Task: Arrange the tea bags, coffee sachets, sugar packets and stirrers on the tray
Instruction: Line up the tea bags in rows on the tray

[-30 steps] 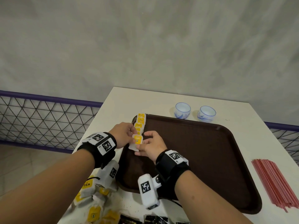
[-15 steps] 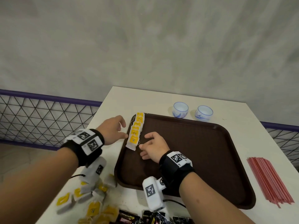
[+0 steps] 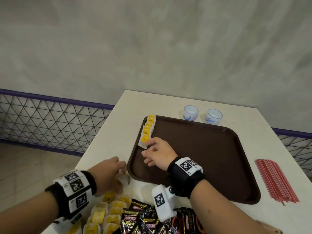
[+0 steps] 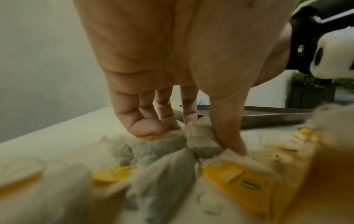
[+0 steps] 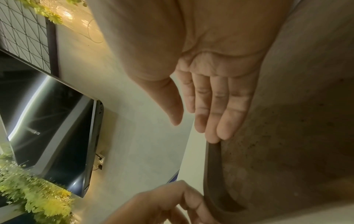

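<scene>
Tea bags (image 3: 147, 130) lie in an overlapping row along the tray (image 3: 219, 166)'s left rim, reaching its far left corner; the brown floor to their right is bare. The right hand (image 3: 157, 153) rests inside the tray, fingers relaxed and nearly straight, index tip touching the nearest bag, holding nothing. The left hand (image 3: 110, 173) reaches down on the tabletop (image 3: 101, 156) just off the tray's near left corner, thumb and fingers pinching a loose tea bag (image 4: 201, 141) from the pile (image 3: 108, 215) beside the coffee sachets (image 3: 135, 218). Red stirrers (image 3: 275, 181) lie right of the tray, 2 cups (image 3: 190, 113) behind it.
</scene>
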